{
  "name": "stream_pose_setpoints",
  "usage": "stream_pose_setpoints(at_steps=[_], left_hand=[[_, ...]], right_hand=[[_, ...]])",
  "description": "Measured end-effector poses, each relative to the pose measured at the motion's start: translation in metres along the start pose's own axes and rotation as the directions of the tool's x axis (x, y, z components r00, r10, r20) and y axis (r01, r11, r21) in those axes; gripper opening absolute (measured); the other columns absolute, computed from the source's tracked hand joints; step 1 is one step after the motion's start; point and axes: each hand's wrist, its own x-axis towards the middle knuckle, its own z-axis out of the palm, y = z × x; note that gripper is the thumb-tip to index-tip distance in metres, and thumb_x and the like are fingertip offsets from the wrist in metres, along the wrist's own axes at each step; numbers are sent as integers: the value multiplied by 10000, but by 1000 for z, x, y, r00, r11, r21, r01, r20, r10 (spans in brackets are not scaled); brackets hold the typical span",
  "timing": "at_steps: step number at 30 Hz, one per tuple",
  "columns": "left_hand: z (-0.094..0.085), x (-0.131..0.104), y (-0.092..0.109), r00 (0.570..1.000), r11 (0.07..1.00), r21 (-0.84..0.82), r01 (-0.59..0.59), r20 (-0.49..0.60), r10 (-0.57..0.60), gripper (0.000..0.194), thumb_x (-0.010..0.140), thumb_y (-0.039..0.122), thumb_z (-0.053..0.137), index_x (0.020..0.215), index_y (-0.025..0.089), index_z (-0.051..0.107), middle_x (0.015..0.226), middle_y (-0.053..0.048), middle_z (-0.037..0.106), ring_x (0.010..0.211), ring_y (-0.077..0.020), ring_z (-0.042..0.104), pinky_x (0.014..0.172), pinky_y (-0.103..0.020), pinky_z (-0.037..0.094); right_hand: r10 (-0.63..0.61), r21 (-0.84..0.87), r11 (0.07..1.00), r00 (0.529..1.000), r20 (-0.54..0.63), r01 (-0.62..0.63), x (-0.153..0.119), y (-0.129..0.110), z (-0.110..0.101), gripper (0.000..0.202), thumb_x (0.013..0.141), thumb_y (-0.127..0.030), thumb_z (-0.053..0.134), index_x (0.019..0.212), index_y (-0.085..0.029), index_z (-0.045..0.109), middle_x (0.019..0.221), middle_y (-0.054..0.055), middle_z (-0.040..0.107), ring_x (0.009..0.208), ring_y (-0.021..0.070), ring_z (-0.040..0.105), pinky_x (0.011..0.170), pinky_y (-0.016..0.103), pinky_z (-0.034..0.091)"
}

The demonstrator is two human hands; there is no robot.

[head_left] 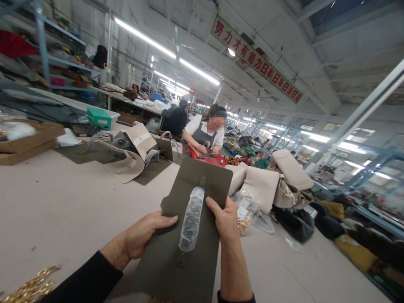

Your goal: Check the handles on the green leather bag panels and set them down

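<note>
Panel: a dark olive leather bag panel (189,235) with a carry handle wrapped in clear plastic film (192,219) lies flat on the pale beige tabletop (63,210), straight in front of the person.
Left hand: the left hand (143,237) grips the panel's left edge, thumb on top, fingers hidden beneath.
Right hand: the right hand (224,219) clamps the panel's right edge, thumb laid over the top face.
Hands: well apart, one on each side of the wrapped handle.
Long axis: the panel runs from the person away toward the seated co-worker (206,134), leaning slightly right; the handle follows the same line.
Far edge: the panel's far edge stops short of a red work mat (210,160).
Room left of panel: bare tabletop, then cut beige and olive leather pieces (132,160) farther off.
Room right of panel: crowded; beige leather handbags (284,181) and a clear bag of gold fittings (244,221) sit just beside the right hand.
Near edge: gold metal rings (31,288) lie near the left sleeve, left of the panel.
</note>
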Motion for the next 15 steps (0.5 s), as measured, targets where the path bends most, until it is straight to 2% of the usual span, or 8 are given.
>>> stream_pose_setpoints(at_steps=[6,9,11,13,15], left_hand=[[2,-1,2,1000,999,21,24,14,-24,414,801,241,742,1136,36,610,948,-215,683,799,-315,681,743,-386,562],[2,0,3,1000,1000,14,7,5,-7,435,787,235,750,1145,37,601,958,-220,681,791,-319,684,720,-380,573],[1,1,4,1000,1000,-2,-3,2,3,425,788,221,739,1145,37,599,966,-220,681,797,-324,685,724,-388,578],[1,1,5,1000,1000,-23,-8,-10,8,393,797,201,718,1134,34,602,959,-220,682,793,-323,686,724,-396,582],[1,2,5,999,999,-48,-22,-46,19,344,810,174,688,1112,28,608,950,-221,683,795,-318,686,728,-401,585]], right_hand=[[25,-59,998,1000,-9,-25,4,-2,0,613,732,-305,731,1292,-154,532,1044,70,704,946,229,657,841,325,531],[77,56,995,997,1,-77,8,1,1,690,741,-337,716,1362,-166,468,1184,84,655,1062,233,626,907,332,513],[150,133,981,987,-62,-141,10,3,1,806,708,-364,741,1412,-158,407,1233,92,628,1121,230,600,918,312,509],[205,157,970,971,-127,-184,12,5,2,912,665,-390,772,1440,-134,364,1197,98,646,1106,225,607,894,292,516],[220,172,965,967,-126,-197,12,6,2,972,647,-404,786,1458,-124,329,1122,90,677,1036,216,636,861,282,526]])
